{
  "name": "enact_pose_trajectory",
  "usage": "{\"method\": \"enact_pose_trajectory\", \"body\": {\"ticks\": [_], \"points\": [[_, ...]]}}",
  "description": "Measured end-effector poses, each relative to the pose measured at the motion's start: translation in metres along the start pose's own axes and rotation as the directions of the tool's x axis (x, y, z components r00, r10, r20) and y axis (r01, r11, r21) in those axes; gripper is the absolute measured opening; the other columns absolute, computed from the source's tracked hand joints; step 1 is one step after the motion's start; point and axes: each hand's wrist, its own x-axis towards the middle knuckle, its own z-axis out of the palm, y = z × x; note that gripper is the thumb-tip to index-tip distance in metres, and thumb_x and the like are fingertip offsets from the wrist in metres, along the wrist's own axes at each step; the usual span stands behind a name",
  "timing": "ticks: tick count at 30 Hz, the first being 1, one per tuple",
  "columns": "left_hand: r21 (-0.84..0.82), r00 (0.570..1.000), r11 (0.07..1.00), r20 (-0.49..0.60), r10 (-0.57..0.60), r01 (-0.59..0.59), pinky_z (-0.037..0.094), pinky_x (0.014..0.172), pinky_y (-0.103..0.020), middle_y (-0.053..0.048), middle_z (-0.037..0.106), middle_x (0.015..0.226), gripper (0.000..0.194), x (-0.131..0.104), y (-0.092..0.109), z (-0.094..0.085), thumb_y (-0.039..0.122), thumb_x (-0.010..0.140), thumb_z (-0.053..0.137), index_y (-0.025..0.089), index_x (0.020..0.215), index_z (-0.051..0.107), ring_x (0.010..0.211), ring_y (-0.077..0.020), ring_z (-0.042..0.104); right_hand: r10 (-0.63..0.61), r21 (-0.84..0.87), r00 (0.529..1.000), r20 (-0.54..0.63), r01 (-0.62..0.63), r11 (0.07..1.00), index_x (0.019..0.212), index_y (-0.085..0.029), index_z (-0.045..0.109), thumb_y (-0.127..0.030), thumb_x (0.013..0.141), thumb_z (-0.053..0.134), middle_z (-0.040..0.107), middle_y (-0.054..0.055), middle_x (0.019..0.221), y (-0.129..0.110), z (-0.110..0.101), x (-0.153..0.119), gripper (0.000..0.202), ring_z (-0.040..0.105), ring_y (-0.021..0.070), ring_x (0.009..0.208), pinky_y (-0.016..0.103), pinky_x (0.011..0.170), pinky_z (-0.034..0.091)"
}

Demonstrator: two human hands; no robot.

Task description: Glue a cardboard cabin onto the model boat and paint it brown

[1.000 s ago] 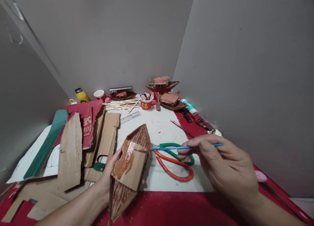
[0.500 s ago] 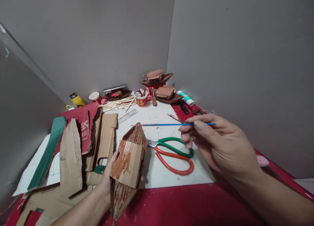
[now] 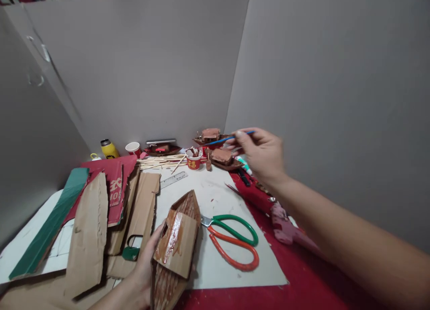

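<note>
A cardboard model boat (image 3: 183, 251) is gripped in my left hand (image 3: 148, 260) at the lower middle. Wet brown paint covers the left part of its roof; the right part is bare cardboard. My right hand (image 3: 260, 153) pinches a thin blue paintbrush (image 3: 220, 140), its tip pointing left near the rim of a red and white paper cup (image 3: 194, 159). Brown paint streaks the inside of that cup. I cannot tell whether the bristles touch it. Scissors (image 3: 233, 240) with green and orange handles lie right of the boat on white paper (image 3: 215, 276).
Several brown model boats (image 3: 221, 157) stand at the back. Wooden sticks (image 3: 161, 161), a ruler (image 3: 174, 180), a second paper cup (image 3: 133, 149) and a yellow bottle (image 3: 108, 148) lie left of them. Cardboard pieces (image 3: 89, 234) pile up at left. A pink glue gun (image 3: 285, 225) rests under my right arm.
My right hand has carried the paintbrush away from above the boat's tip, forward to the paper cup. My left hand keeps hold of the boat. The camera view has tilted up.
</note>
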Motion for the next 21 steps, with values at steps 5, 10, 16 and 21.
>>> {"method": "enact_pose_trajectory", "body": {"ticks": [5,10,16,21], "points": [[0.043,0.998,0.997,0.013,0.062,-0.062,0.05,0.05,-0.03,-0.011,0.073,0.063,0.056,0.004,-0.001,-0.006,0.06,0.083,0.055,0.007,0.094,0.071,0.053,-0.0247,0.068,-0.003,-0.252,0.973,0.231,0.062,0.966,0.084,-0.013,0.063,-0.03,0.092,0.06,0.066,0.001,0.078,0.052,0.034,0.04,0.019,0.063,0.0137,0.07,0.031,0.068,0.054],[0.062,0.996,0.996,0.061,0.065,-0.069,0.053,0.058,-0.037,-0.012,0.076,0.073,0.052,0.022,0.005,-0.026,0.047,0.083,0.06,0.01,0.119,0.065,0.06,-0.0301,0.071,0.12,-0.419,0.931,0.346,0.038,0.907,0.109,-0.015,0.062,-0.032,0.094,0.058,0.064,0.006,0.108,0.093,0.056,0.055,0.023,0.064,0.0188,0.09,0.037,0.078,0.055],[0.007,0.998,0.998,-0.003,0.065,-0.065,0.055,0.071,-0.042,-0.013,0.077,0.087,0.054,0.023,0.006,-0.029,0.043,0.082,0.063,0.011,0.126,0.061,0.075,-0.0327,0.073,0.251,-0.408,0.886,0.389,-0.079,0.91,0.114,-0.015,0.06,-0.032,0.094,0.058,0.063,0.007,0.111,0.112,0.071,0.056,0.026,0.064,0.0193,0.091,0.038,0.077,0.055],[0.002,0.995,0.996,-0.035,0.093,-0.093,0.053,0.078,-0.044,-0.015,0.076,0.094,0.06,0.009,0.003,-0.019,0.043,0.08,0.066,0.01,0.129,0.058,0.08,-0.0332,0.073,0.289,-0.329,0.913,0.288,-0.188,0.925,0.114,-0.015,0.06,-0.032,0.094,0.058,0.063,0.007,0.11,0.113,0.06,0.06,0.027,0.064,0.019,0.09,0.038,0.076,0.056]]}}
